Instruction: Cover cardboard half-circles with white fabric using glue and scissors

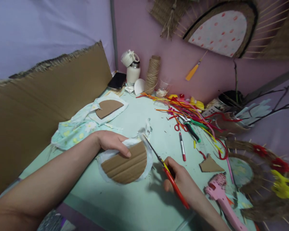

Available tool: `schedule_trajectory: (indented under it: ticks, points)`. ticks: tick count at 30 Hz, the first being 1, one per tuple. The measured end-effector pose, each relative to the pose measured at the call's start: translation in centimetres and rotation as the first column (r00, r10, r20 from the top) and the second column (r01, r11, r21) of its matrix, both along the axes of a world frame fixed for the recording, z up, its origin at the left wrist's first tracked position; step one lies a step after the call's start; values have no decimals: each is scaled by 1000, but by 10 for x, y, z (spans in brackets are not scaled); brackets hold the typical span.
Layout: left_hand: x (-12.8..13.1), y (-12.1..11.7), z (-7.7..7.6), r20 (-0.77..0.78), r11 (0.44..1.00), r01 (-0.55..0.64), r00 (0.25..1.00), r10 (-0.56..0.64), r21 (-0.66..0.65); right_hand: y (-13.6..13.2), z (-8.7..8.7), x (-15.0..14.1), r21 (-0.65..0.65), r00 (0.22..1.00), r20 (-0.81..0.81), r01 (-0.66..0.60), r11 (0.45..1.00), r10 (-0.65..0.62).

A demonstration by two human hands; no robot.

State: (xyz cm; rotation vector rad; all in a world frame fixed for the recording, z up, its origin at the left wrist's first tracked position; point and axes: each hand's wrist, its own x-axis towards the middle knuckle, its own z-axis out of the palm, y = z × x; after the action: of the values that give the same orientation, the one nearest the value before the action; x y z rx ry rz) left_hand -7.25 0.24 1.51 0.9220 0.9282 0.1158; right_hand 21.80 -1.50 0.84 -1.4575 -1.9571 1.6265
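Note:
My left hand [113,142] grips a half-round piece of corrugated cardboard [126,163] by its upper left edge, thumb on top. Pale fabric [148,160] sticks out around the cardboard as a border. My right hand [177,178] is closed round the handles of red and yellow scissors [170,176]. Their blades reach the fabric border at the upper right of the piece, where a thin strip [148,126] of fabric hangs off. Another cardboard half-round [109,107] lies on floral fabric [74,126] behind my left hand.
On the right lie a pink glue gun [221,195], a cardboard scrap [210,164], a marker [182,147], green-handled pliers [192,131] and several pipe cleaners [183,106]. A twine spool [153,73], bottle [133,75] and phone [117,80] stand or lie behind. A cardboard panel [50,93] borders the left.

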Motion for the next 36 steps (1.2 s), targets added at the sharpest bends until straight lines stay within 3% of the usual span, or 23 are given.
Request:
schedule_trajectory:
  ticks: [10, 23, 28, 36]
  points:
    - [5, 0, 3, -5, 997, 75, 997, -75, 20, 1, 1, -1, -34, 1000, -8, -26, 999, 26]
    - [3, 3, -3, 22, 984, 157, 987, -159, 84, 2, -2, 1, 28, 999, 34, -10, 1000, 9]
    - [4, 2, 1, 1, 993, 93, 996, -93, 73, 3, -13, 8, -48, 998, -61, 1, 999, -4]
    - [18, 0, -8, 91, 980, -199, 975, 201, -32, 8, -13, 3, -25, 964, -212, 159, 987, -161]
